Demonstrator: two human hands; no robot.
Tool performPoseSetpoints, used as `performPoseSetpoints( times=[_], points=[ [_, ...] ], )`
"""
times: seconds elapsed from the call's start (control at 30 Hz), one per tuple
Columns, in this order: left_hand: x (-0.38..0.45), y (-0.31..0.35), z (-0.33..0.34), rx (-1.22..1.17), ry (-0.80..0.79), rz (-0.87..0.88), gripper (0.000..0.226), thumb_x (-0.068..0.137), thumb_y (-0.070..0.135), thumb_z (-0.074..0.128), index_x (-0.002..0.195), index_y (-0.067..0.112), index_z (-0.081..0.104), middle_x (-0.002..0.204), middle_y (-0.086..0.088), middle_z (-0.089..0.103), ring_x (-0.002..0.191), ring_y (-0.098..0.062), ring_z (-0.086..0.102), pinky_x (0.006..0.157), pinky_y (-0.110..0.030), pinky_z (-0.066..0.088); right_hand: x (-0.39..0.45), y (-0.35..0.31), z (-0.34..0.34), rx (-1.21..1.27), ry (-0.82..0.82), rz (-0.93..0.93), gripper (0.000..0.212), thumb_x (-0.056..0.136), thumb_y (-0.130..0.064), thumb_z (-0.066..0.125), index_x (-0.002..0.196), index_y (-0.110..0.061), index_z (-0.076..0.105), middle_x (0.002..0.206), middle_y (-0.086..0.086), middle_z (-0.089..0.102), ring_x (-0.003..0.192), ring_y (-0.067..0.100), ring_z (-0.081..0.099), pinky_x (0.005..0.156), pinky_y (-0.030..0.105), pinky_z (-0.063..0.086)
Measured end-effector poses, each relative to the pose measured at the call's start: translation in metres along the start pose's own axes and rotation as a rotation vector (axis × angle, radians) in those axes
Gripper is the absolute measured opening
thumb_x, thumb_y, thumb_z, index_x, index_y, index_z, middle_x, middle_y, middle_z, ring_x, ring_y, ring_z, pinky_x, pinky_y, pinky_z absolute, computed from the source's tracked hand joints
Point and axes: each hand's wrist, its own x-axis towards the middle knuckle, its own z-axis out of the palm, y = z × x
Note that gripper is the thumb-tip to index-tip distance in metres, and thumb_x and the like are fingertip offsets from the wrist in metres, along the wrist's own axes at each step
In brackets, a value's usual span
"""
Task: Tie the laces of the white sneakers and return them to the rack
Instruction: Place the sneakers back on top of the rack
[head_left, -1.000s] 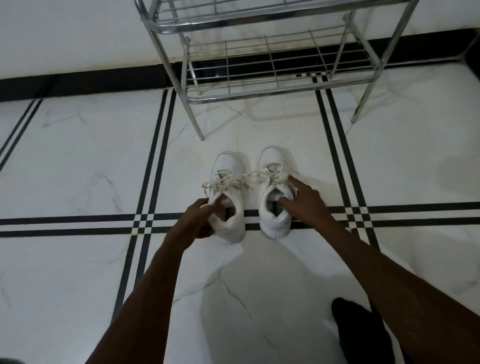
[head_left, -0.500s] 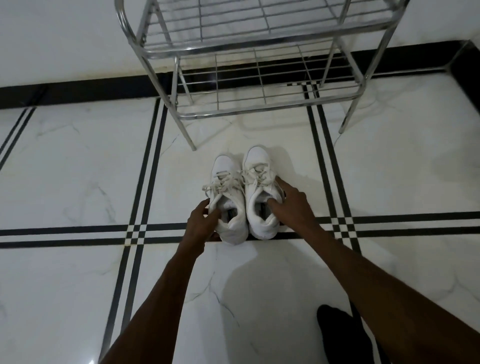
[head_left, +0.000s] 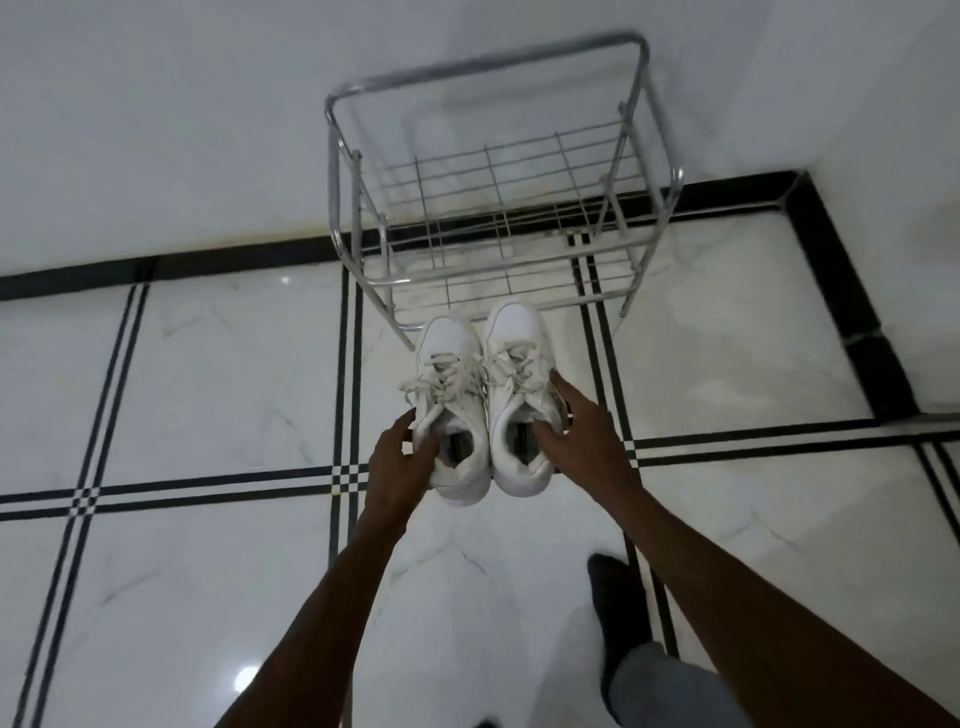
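I'm looking down at the white marble floor with black inlay stripes (head_left: 182, 395). The chrome wire two-tier shoe rack (head_left: 488, 171) is standing against the wall, both tiers bare as far as I can see.

The pair of white lace-up sneakers (head_left: 483, 405) is sitting side by side, touching, toes pointing at the rack's lower front rail, apparently lifted clear of the floor, though I can't confirm that from this angle. The cream laces (head_left: 457, 374) are looking knotted, loops splaying left.

My left hand (head_left: 400, 462) is gripping the left shoe's heel collar, thumb inside the opening. My right hand (head_left: 576, 431) is gripping the right shoe the same way, fingers (head_left: 561, 384) lying along its outer side.

Judging the step: carrying the pair to the rack. To do it well I'm keeping both shoes level and pressed together, clearing the front rail before lowering, seating the soles flat across the wires, and tucking the loose loops so they aren't snagging on the grid.

Hard to read: the rack is motion-blurred, the lower tier is partly hidden behind the toes, knot tightness is unclear, and the soles are hidden. A dark sock and grey trouser leg (head_left: 639, 654) are partly cut off at bottom right.
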Motion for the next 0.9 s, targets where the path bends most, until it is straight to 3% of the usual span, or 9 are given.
performPoseSetpoints(
  times=[0.1,0.2,0.3,0.43,0.53,0.8,0.9],
  points=[
    [-0.027,0.047,-0.024,0.018,0.029,0.002,0.062,0.077,0.05,0.062,0.136,0.031,0.062,0.126,-0.003,0.067,0.109,-0.026,0.068,0.091,-0.051,0.06,-0.019,-0.053,-0.03,-0.023,0.036,-0.02,0.066,0.086,-0.017,0.068,0.147,-0.016,0.044,0.116,0.014,0.073,0.1,0.029,0.07,0.082,0.031,0.055],
    [-0.041,0.092,-0.042,0.078,0.027,0.081,0.062,0.079,0.05,0.059,0.136,0.027,0.063,0.121,-0.005,0.07,0.105,-0.025,0.069,0.089,-0.049,0.06,-0.021,-0.095,-0.056,0.013,0.029,-0.027,0.066,0.086,-0.019,0.069,0.148,-0.016,0.044,0.129,0.011,0.067,0.113,0.026,0.066,0.09,0.028,0.052],
    [-0.031,0.133,-0.055,0.083,0.043,0.088,0.071,0.076,0.061,0.059,0.139,0.03,0.059,0.129,-0.007,0.066,0.111,-0.026,0.067,0.092,-0.055,0.059,0.0,-0.127,-0.075,-0.02,0.033,-0.061,0.067,0.086,-0.024,0.071,0.147,-0.018,0.045,0.128,0.009,0.068,0.113,0.025,0.067,0.086,0.025,0.05],
    [0.014,0.172,-0.05,0.109,0.043,0.136,0.059,0.082,0.06,0.058,0.135,0.035,0.062,0.125,-0.004,0.068,0.111,-0.023,0.067,0.09,-0.054,0.06,0.049,-0.149,-0.092,-0.004,0.048,-0.081,0.068,0.087,-0.02,0.069,0.149,-0.017,0.041,0.133,0.009,0.065,0.117,0.023,0.064,0.088,0.023,0.047],
    [0.061,0.197,-0.036,0.095,0.065,0.144,0.065,0.081,0.059,0.054,0.14,0.032,0.059,0.131,-0.004,0.067,0.116,-0.025,0.066,0.094,-0.054,0.059,0.107,-0.155,-0.098,-0.023,0.037,-0.09,0.069,0.089,-0.019,0.068,0.151,-0.016,0.039,0.139,0.009,0.061,0.124,0.023,0.059,0.09,0.019,0.042],
    [0.201,0.229,0.006,0.152,0.064,0.091,0.072,0.077,0.055,0.047,0.143,0.027,0.057,0.127,-0.011,0.067,0.118,-0.033,0.064,0.098,-0.058,0.054,0.264,-0.139,-0.093,-0.043,-0.05,-0.01,0.071,0.089,-0.022,0.067,0.153,-0.022,0.035,0.142,0.01,0.058,0.128,0.028,0.057,0.104,0.035,0.048],
    [0.239,0.222,0.016,0.164,0.059,0.055,0.074,0.076,0.059,0.048,0.14,0.025,0.059,0.121,-0.015,0.068,0.113,-0.037,0.065,0.094,-0.06,0.056,0.299,-0.134,-0.086,-0.033,-0.082,0.052,0.07,0.091,-0.021,0.065,0.154,-0.022,0.033,0.142,0.011,0.057,0.125,0.026,0.059,0.094,0.024,0.045]
  ],
)
